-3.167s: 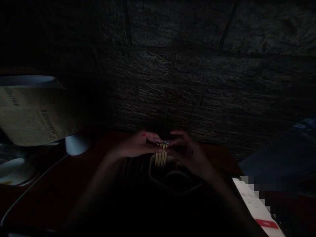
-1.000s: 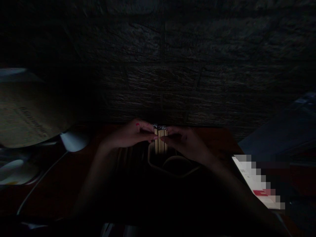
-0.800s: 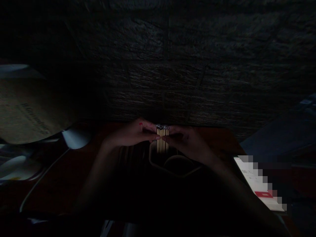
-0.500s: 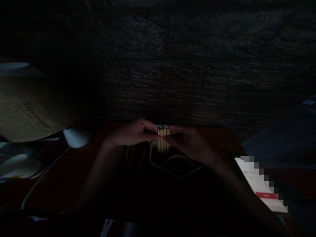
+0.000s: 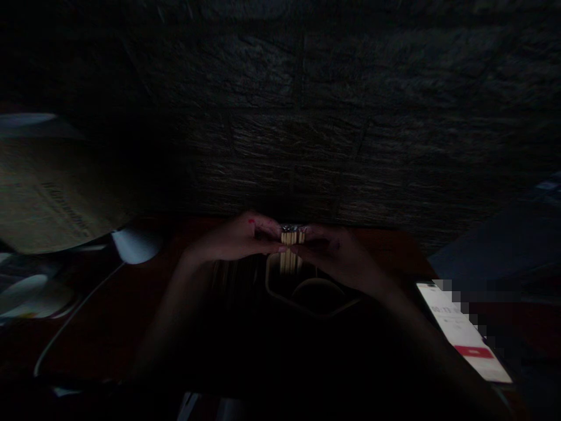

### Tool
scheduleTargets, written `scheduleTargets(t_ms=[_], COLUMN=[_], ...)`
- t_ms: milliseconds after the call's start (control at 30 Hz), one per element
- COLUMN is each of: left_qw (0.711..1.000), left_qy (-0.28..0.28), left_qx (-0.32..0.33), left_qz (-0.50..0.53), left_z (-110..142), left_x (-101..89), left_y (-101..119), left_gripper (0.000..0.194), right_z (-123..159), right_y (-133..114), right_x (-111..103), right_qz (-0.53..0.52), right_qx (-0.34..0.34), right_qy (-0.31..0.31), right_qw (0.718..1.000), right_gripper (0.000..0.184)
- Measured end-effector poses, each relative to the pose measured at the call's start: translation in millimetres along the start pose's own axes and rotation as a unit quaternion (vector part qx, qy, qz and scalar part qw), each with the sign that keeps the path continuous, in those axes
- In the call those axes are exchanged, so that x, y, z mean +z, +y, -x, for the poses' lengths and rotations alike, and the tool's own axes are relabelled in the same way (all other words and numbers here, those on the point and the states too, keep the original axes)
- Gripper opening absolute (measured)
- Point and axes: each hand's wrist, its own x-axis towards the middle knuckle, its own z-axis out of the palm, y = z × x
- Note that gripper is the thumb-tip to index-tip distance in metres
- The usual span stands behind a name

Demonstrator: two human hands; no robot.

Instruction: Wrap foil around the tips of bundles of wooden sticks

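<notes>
Both hands meet at a bundle of thin pale strips [image 5: 288, 260], upright side by side, with something shiny and crinkled, like foil, along its top. My left hand [image 5: 249, 237] pinches the bundle from the left, thumb on the near face. From the right, my right hand [image 5: 337, 251] grips it the same way, its fingers closed. The far fingers are mostly hidden. Just below the bundle stands an angular, open container [image 5: 322, 316] with a pale rim; a rounded shape shows dimly inside. What the strips are made of is too dark to tell.
A lit phone [image 5: 467, 336] lies to the right of the hands on the wooden table [image 5: 175, 225]. To the left are a brown printed bag [image 5: 56, 193], a white rounded object [image 5: 135, 245] and a pale cable [image 5: 79, 313]. Behind rises a dark brick-patterned wall [image 5: 289, 134].
A dark gap between the rightmost strip and the others looks wider. Both hands stay nearly in place around the bundle. The view has shifted very slightly.
</notes>
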Motion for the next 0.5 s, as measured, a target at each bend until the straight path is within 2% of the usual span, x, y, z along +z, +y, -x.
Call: scheduleTargets(t_ms=[233,500], left_qw=[0.999,0.996], left_qy=[0.032,0.086], left_qx=[0.006,0.009], left_qz=[0.01,0.004], left_z=[0.1,1.7], left_x=[2.5,2.9], left_y=[5.3,14.0], left_gripper=[0.016,0.026], right_z=[1.0,3.4], right_y=[-3.3,-3.3], right_x=[-5.8,-17.4], right_qz=[-0.013,-0.023], right_qx=[0.028,0.059], right_qy=[-0.019,-0.032], right_qw=[0.999,0.997], right_gripper=[0.011,0.018])
